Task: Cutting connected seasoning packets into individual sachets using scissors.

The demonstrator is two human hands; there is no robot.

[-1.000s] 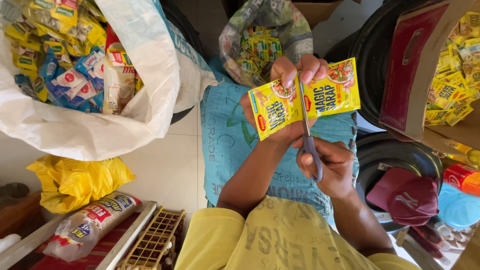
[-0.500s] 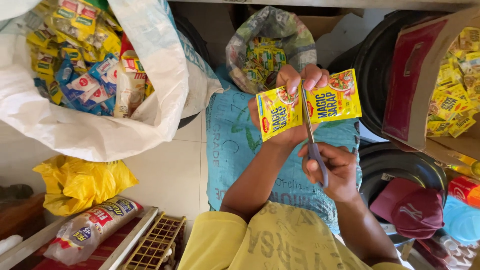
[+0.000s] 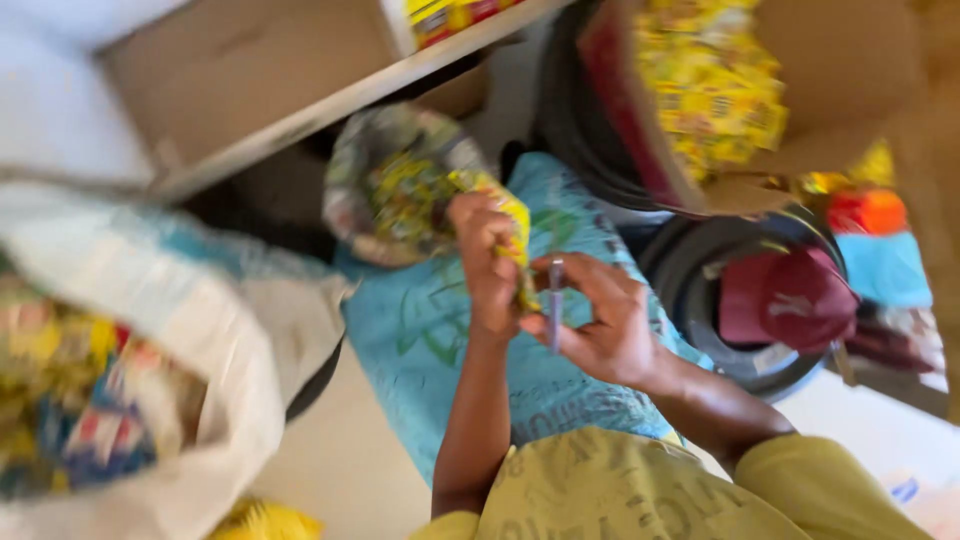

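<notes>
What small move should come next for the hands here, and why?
Probably steady the yellow foil sachet strip before cutting. The left hand grips it bunched and folded over, while the right hand holds the thin grey scissors upright beside it, not visibly on the strip; blur hides the blades.

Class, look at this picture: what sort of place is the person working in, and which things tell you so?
Probably a small shop's stockroom or storage corner. A cardboard box brims with yellow sachets, a white sack bulges with packets, and the left hand holds a yellow sachet strip.
</notes>
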